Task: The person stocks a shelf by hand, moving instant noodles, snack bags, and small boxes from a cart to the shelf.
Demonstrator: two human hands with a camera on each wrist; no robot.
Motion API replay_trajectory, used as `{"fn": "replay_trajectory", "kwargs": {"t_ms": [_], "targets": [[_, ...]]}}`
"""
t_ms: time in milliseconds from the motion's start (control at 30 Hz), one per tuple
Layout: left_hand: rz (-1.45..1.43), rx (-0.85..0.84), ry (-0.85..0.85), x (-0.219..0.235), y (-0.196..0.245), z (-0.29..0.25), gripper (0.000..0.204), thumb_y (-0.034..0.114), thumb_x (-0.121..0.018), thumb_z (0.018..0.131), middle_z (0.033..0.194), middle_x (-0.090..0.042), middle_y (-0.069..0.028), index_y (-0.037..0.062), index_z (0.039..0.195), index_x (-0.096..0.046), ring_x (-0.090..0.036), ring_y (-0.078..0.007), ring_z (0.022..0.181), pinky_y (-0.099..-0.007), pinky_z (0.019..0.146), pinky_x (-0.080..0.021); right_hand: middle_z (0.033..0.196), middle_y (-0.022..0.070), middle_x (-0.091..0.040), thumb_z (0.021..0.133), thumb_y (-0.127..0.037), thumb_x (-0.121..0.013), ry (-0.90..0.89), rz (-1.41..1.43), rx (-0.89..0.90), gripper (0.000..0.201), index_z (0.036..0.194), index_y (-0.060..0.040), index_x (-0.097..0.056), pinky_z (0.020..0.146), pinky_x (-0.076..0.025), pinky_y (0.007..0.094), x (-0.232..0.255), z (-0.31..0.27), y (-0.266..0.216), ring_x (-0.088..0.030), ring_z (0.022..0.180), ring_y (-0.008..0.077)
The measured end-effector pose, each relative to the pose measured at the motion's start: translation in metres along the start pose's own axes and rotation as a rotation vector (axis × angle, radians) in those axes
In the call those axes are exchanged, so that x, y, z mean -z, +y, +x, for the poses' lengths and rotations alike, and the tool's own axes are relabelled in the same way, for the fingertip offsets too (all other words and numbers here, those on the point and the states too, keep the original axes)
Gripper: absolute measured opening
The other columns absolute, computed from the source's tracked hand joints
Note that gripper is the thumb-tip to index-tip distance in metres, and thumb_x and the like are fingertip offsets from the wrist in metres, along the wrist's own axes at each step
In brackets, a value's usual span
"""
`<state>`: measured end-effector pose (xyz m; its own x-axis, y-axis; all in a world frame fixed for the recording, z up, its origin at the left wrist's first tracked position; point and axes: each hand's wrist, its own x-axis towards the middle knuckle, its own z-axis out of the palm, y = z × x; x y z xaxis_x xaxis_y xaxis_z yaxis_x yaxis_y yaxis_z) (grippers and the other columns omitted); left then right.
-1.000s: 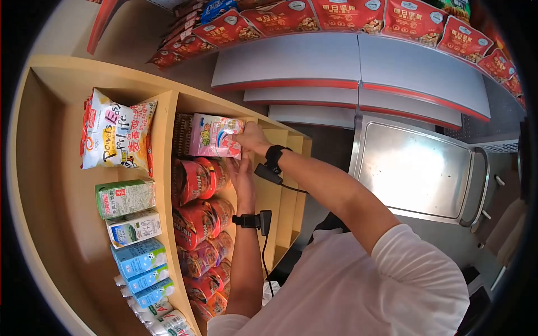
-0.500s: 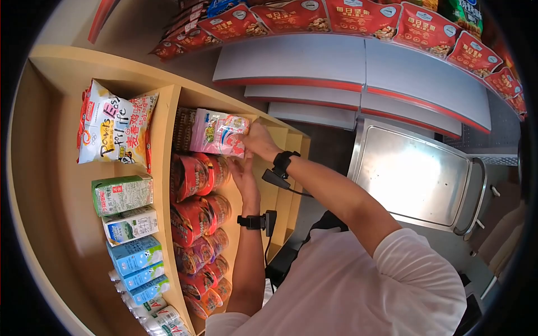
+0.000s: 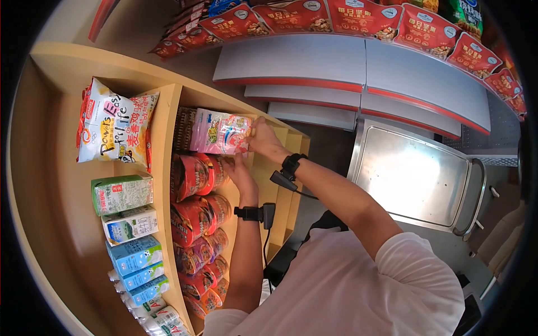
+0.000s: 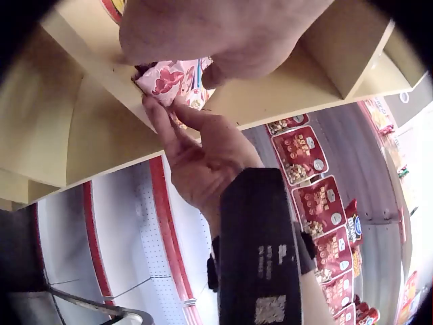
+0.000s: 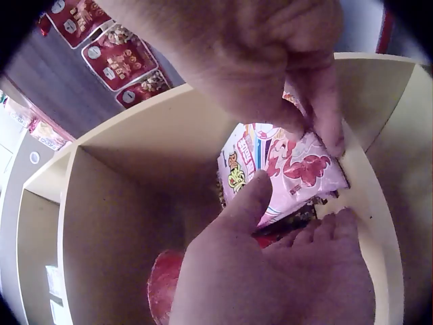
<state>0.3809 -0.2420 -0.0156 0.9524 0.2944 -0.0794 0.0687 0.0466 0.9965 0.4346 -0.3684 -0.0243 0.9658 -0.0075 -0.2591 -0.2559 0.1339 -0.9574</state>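
A pink snack bag lies in the upper shelf compartment, over brown packaging. My right hand pinches its front end between thumb and fingers; in the right wrist view the fingers of the right hand lie over the bag's edge. My left hand is palm up by the bag's lower corner, fingers extended. In the right wrist view the left hand has its thumb against the face of the pink bag. The left hand partly covers the pink bag in the left wrist view.
Red noodle tubs stand beside the pink bag, below my left hand in the head view. A wooden divider separates them from a chip bag and drink cartons. A metal tray is at the right.
The pink bag has shifted slightly and its printed front is more squarely in view. My right hand has moved slightly right; my left hand has risen closer to the bag's lower corner.
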Motion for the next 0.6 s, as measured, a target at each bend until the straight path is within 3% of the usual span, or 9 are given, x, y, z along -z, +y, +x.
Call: {"fn": "replay_trajectory", "kwargs": {"t_ms": [67, 133, 200, 267, 400, 467, 600], "targets": [[0.02, 0.045, 0.039, 0.0, -0.009, 0.01, 0.056, 0.006, -0.06, 0.099, 0.144, -0.049, -0.0117, 0.0005, 0.149, -0.035, -0.048, -0.0208, 0.129, -0.035, 0.111, -0.036, 0.091, 0.0217, -0.069, 0.086, 0.003, -0.071, 0.019, -0.001, 0.012, 0.045, 0.122, 0.0094, -0.045, 0.059, -0.062, 0.0367, -0.005, 0.006, 0.008, -0.075, 0.08, 0.0301], [-0.104, -0.11, 0.008, -0.007, -0.016, 0.017, 0.05, 0.003, -0.058, 0.099, 0.14, -0.052, -0.0111, 0.0013, 0.145, -0.04, -0.052, -0.0201, 0.123, -0.0339, 0.105, -0.041, 0.092, 0.0227, -0.069, 0.085, 0.003, -0.072, 0.015, -0.024, 0.0, 0.045, 0.121, 0.0096, -0.045, 0.06, -0.063, 0.0372, -0.009, 0.014, 0.011, -0.076, 0.081, 0.0307], [-0.088, -0.1, 0.032, -0.017, -0.008, 0.014, 0.049, 0.003, -0.058, 0.098, 0.138, -0.053, -0.0113, 0.0013, 0.144, -0.041, -0.053, -0.0205, 0.121, -0.0342, 0.104, -0.042, 0.093, 0.0236, -0.069, 0.084, 0.002, -0.072, 0.015, -0.046, -0.014, 0.045, 0.119, 0.0099, -0.046, 0.06, -0.064, 0.0376, -0.01, 0.017, 0.003, -0.076, 0.081, 0.0313], [-0.072, -0.088, 0.056, -0.022, -0.006, 0.015, 0.048, 0.002, -0.057, 0.098, 0.136, -0.054, -0.0114, 0.0014, 0.143, -0.042, -0.055, -0.0208, 0.12, -0.0346, 0.103, -0.043, 0.094, 0.0324, -0.07, 0.073, -0.008, -0.081, -0.018, -0.055, -0.012, 0.063, 0.119, 0.0149, -0.045, 0.074, -0.062, 0.0421, -0.012, 0.02, 0.002, -0.074, 0.087, 0.041], [-0.089, -0.022, 0.065, -0.011, -0.01, 0.028, 0.052, 0.001, -0.057, 0.096, 0.134, -0.056, -0.0119, 0.0017, 0.145, -0.041, -0.056, -0.0218, 0.119, -0.0356, 0.105, -0.043, 0.096, 0.0321, -0.07, 0.072, -0.009, -0.083, 0.026, -0.105, 0.016, 0.065, 0.119, 0.0161, -0.046, 0.074, -0.062, 0.0422, -0.018, 0.023, -0.003, -0.073, 0.088, 0.0413], [-0.099, -0.012, 0.057, -0.012, -0.008, 0.03, 0.053, 0.001, -0.057, 0.096, 0.134, -0.056, -0.0122, 0.0018, 0.146, -0.04, -0.056, -0.0222, 0.119, -0.0358, 0.105, -0.043, 0.095, 0.026, -0.071, 0.077, -0.001, -0.079, 0.033, -0.189, -0.024, 0.049, 0.116, 0.0094, -0.051, 0.066, -0.064, 0.0393, -0.018, 0.024, -0.006, -0.076, 0.086, 0.0325], [-0.132, 0.01, 0.074, -0.011, -0.007, 0.031, 0.052, 0.001, -0.057, 0.096, 0.137, -0.054, -0.0132, 0.0011, 0.146, -0.04, -0.055, -0.0221, 0.121, -0.0356, 0.106, -0.042, 0.092, 0.0259, -0.072, 0.076, -0.005, -0.082, 0.049, -0.049, 0.038, 0.049, 0.113, 0.008, -0.054, 0.067, -0.061, 0.0394, -0.017, 0.021, -0.001, -0.076, 0.087, 0.0332]]}}
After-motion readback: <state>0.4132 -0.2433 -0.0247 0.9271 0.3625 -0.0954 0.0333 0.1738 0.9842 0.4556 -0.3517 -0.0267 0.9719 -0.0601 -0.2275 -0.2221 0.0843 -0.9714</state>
